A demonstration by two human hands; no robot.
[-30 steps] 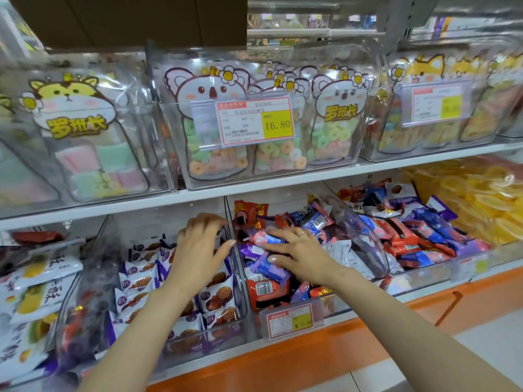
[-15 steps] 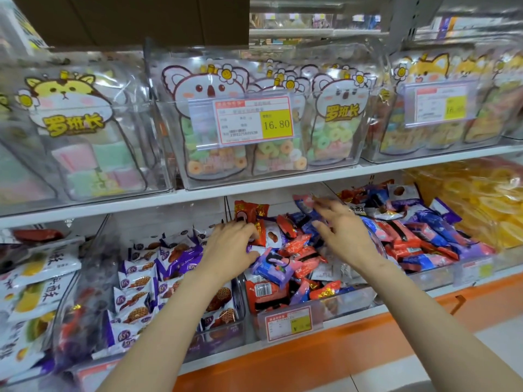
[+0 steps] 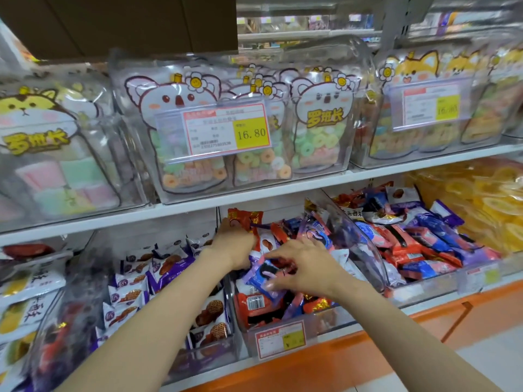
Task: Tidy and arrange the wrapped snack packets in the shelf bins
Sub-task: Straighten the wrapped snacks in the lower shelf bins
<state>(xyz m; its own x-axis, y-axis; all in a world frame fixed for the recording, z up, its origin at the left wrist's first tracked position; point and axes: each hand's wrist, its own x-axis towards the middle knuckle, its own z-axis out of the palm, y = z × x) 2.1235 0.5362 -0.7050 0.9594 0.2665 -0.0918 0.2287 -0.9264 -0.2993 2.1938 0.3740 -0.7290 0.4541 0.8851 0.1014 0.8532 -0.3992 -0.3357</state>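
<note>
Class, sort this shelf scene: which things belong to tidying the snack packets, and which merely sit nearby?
Job: left hand, right hand, blue packet, red packet, middle bin, waffle packets.
Nearby: koala gummy bags, 16.80 price tag, yellow sweets.

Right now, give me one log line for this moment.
phase: tidying middle bin | left hand: at red packet | right hand: pinches blue packet

The white upper shelf carries clear bins side by side, each packed with upright candy bags. The orange-fronted lower shelf carries a row of open tubs. They hold waffle packets at left and mixed red and blue packets in the middle and at right.
</note>
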